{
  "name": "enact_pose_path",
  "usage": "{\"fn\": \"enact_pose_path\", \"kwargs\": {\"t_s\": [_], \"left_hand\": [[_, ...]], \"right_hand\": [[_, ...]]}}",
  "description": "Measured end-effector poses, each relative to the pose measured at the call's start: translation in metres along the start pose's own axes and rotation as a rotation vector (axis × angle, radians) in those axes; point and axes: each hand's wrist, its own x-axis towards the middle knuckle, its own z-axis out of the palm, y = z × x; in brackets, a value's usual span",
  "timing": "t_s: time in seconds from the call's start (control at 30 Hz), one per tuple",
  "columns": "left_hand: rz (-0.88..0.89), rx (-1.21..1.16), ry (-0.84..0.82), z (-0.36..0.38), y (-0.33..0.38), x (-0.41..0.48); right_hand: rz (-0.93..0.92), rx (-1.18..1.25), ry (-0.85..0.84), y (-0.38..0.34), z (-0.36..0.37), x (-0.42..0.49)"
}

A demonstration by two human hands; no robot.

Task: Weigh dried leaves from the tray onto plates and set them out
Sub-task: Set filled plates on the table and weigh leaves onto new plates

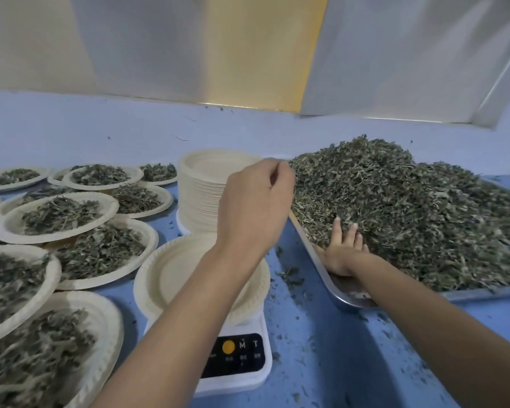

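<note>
- Left hand [256, 201] is up in the air, fingers curled in with thumb and fingertips pressed together. Can't tell if there's anything pinched in there, it's too small to make out.
- Right hand [340, 254] is flat and open, fingers straight, nosing into the near-left edge of the big heap of dried grey-green leaves [409, 216].
- That heap sits on a shiny metal tray [333, 287], at about 3 o'clock from the scale.
- Under the left forearm there's an empty cream paper plate [171, 272] sitting on a white digital kitchen scale with a black button panel [239, 375].
- At 12 o'clock from the scale is a tall stack of the same cream paper plates [200, 201], just beside the tray.
- From 9 to 7 o'clock there's a crowd of leaf-filled paper plates [12, 223], overlapping each other.
- It's all on a blue tabletop [315, 334] with leaf crumbs scattered near the tray.
</note>
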Motion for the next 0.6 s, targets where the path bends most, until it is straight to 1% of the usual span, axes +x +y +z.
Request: {"fn": "enact_pose_path", "kwargs": {"t_s": [0.17, 0.3, 0.33, 0.4, 0.43, 0.5, 0.57, 0.6], "left_hand": [[-0.012, -0.077, 0.042, 0.002, -0.001, 0.014], [-0.054, -0.124, 0.076, 0.002, -0.009, 0.022], [-0.061, -0.126, 0.081, 0.002, -0.011, 0.023], [-0.065, -0.118, 0.085, 0.002, -0.014, 0.023], [-0.066, -0.112, 0.086, 0.002, -0.015, 0.023], [-0.077, -0.112, 0.087, 0.003, -0.018, 0.023], [-0.098, -0.118, 0.079, 0.004, -0.019, 0.023], [-0.102, -0.115, 0.076, 0.004, -0.019, 0.023]], "right_hand": [[-0.006, 0.097, 0.103, -0.02, 0.001, 0.037], [-0.199, 0.249, 0.314, -0.035, -0.002, 0.048], [-0.24, 0.246, 0.359, -0.038, -0.002, 0.05], [-0.302, 0.116, 0.412, -0.039, -0.003, 0.055], [-0.35, 0.038, 0.4, -0.037, -0.003, 0.06], [-0.457, -0.044, 0.294, -0.034, -0.005, 0.068], [-0.496, -0.041, 0.226, -0.033, -0.005, 0.073], [-0.487, -0.028, 0.243, -0.033, -0.004, 0.073]]}}
